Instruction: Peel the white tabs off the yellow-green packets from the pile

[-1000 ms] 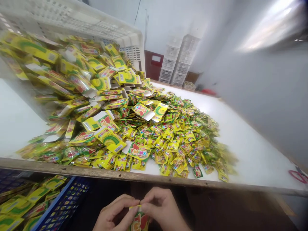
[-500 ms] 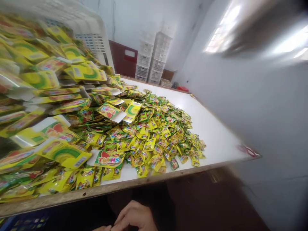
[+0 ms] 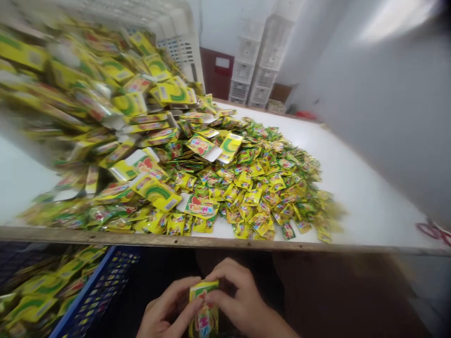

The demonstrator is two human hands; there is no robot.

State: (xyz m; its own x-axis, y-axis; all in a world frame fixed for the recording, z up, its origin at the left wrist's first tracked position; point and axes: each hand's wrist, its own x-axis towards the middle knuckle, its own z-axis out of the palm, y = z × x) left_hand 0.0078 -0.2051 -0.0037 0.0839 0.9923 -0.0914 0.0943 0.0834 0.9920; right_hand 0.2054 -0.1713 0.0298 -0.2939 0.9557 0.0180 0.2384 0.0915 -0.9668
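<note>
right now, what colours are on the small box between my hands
The small box is yellow and green, with multicoloured lettering; head view.

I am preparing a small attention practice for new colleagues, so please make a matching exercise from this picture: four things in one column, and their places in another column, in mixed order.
Things:
1. Small box
2. Blue basket
3. Stacked white crates
4. Pile of small packets

Places:
A. Beyond the far end of the white tabletop
B. Below the table edge, at the left
C. On the white tabletop
D. Held by the left hand and right hand together

Right pairs: 1-D (small box), 2-B, 3-A, 4-C
</note>
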